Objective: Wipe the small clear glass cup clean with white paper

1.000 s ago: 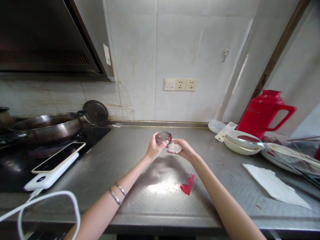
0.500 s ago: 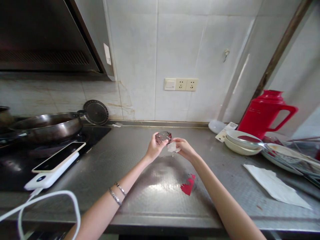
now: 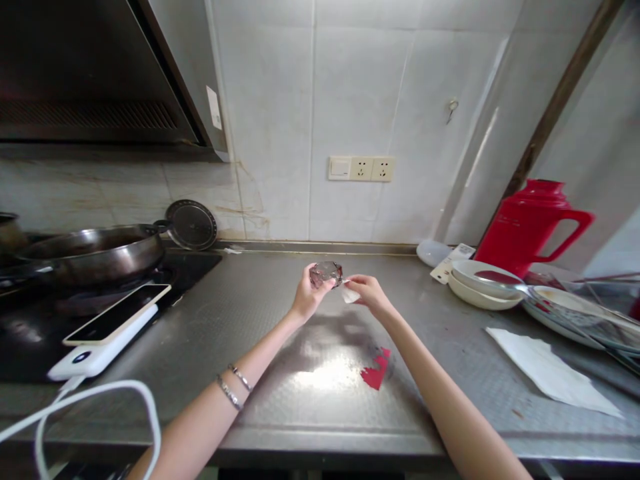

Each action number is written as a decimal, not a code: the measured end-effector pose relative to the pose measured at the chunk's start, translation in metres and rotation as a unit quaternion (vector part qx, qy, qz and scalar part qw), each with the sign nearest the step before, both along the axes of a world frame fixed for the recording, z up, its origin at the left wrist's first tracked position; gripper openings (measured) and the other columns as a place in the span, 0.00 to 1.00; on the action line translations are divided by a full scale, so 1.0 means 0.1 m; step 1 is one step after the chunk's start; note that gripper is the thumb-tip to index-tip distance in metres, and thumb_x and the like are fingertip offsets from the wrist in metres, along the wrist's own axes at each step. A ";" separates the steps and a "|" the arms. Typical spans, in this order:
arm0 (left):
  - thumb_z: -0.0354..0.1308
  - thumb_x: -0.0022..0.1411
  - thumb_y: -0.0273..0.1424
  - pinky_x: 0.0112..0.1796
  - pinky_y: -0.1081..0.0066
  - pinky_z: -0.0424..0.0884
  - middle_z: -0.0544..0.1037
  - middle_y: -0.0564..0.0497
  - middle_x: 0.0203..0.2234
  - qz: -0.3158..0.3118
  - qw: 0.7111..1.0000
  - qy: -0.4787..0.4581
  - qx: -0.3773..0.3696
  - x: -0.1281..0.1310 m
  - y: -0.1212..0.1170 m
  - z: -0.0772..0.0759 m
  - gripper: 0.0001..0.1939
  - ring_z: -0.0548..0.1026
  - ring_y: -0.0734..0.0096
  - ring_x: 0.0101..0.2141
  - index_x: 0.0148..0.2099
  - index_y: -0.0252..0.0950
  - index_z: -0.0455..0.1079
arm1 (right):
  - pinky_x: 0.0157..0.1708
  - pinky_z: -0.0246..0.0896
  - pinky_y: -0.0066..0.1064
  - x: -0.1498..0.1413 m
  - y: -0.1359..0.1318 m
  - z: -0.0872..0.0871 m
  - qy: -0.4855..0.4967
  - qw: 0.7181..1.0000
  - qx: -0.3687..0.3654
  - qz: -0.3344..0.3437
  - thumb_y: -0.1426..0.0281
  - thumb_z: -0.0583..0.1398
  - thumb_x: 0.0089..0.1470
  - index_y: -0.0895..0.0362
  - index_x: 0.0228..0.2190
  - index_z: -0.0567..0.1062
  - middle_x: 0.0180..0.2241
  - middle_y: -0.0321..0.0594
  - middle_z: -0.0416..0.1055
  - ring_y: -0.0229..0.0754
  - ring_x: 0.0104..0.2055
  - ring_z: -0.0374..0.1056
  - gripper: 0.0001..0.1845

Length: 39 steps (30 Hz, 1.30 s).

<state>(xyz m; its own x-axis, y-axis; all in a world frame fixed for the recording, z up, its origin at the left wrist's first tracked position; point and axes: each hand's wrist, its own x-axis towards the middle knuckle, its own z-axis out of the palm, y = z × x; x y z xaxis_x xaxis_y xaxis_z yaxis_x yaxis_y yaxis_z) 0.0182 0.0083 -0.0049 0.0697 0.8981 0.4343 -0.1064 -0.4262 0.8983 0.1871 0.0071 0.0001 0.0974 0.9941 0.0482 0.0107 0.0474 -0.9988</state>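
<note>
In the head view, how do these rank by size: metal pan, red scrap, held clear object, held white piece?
1. Metal pan
2. Clear object and red scrap: look alike
3. White piece, partly hidden

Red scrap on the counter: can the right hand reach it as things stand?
Probably yes: nothing covers the red scrap, though the right hand holds a white piece.

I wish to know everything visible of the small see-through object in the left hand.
The small object looks like smoky glass or clear plastic, with a rounded, uneven outline and a reddish tint at its right side. The left hand grips it above the metal counter, thumb on its near edge. The right hand, pinching a white scrap, is beside it; contact is unclear.
</note>
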 end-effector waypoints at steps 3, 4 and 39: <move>0.66 0.50 0.38 0.46 0.65 0.67 0.72 0.46 0.40 -0.014 1.000 -0.010 0.003 -0.02 0.00 -0.01 0.31 0.72 0.65 0.42 0.53 0.35 0.59 | 0.21 0.64 0.29 0.02 -0.02 0.03 -0.023 1.000 -0.011 -0.012 0.66 0.62 0.38 0.60 0.26 0.76 0.21 0.37 0.71 0.37 0.23 0.66 0.11; 0.66 0.49 0.38 0.45 0.65 0.67 0.72 0.46 0.40 -0.021 1.000 -0.015 0.005 -0.02 0.00 -0.01 0.32 0.72 0.65 0.42 0.53 0.35 0.59 | 0.22 0.65 0.29 0.03 -0.02 0.03 -0.024 1.000 -0.013 -0.014 0.66 0.61 0.38 0.60 0.25 0.76 0.21 0.38 0.71 0.38 0.23 0.66 0.11; 0.66 0.50 0.36 0.50 0.58 0.66 0.72 0.40 0.47 -0.085 0.994 0.065 0.016 0.14 -0.21 -0.12 0.33 0.72 0.57 0.48 0.55 0.33 0.58 | 0.33 0.66 0.32 -0.24 -0.01 -0.04 0.121 0.992 0.033 -0.017 0.55 0.48 0.50 0.60 0.30 0.79 0.27 0.45 0.78 0.48 0.35 0.73 0.27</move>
<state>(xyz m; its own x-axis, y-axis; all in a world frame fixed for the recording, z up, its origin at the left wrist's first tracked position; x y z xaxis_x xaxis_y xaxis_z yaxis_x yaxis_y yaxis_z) 0.0321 -0.0125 -0.0168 0.2776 0.8542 0.4397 -0.0628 -0.4406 0.8955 0.1632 0.0061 -0.0041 0.1475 0.9854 0.0845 -0.2263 0.1168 -0.9670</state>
